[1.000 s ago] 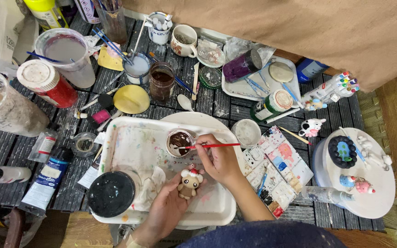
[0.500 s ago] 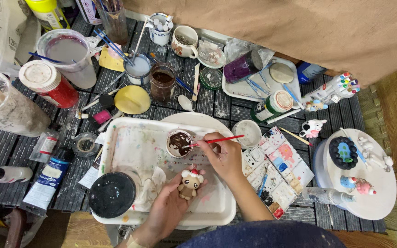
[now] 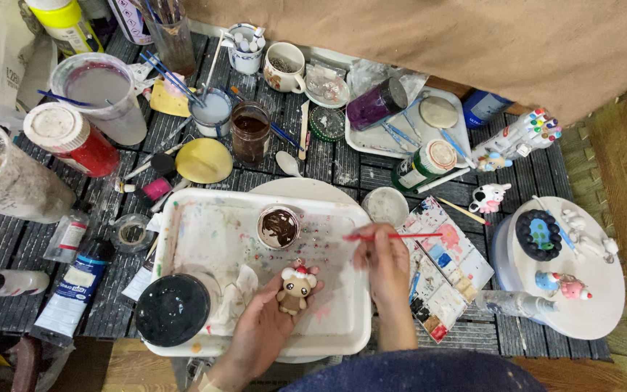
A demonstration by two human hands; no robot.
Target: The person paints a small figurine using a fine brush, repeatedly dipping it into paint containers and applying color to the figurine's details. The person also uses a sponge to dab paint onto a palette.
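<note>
Small tan bear figurine with a red cap [image 3: 296,287]: held in the left hand [image 3: 266,327], fingers closed round its lower body, over the white paint-smeared plastic tray [image 3: 342,330]. Right hand [image 3: 384,265] pinches a thin red-handled brush [image 3: 393,236], closed on it. Since a second ago the brush tip has drawn back from the small white cup of brown paint [image 3: 279,227]; it looks loaded. Figurine unmoved.

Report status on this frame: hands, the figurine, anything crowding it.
Left hand grips small tan bear figurine with red cap. Right hand holds red-handled paintbrush, tip off the figurine. Small cup of brown paint just beyond, on white plastic tray.
</note>
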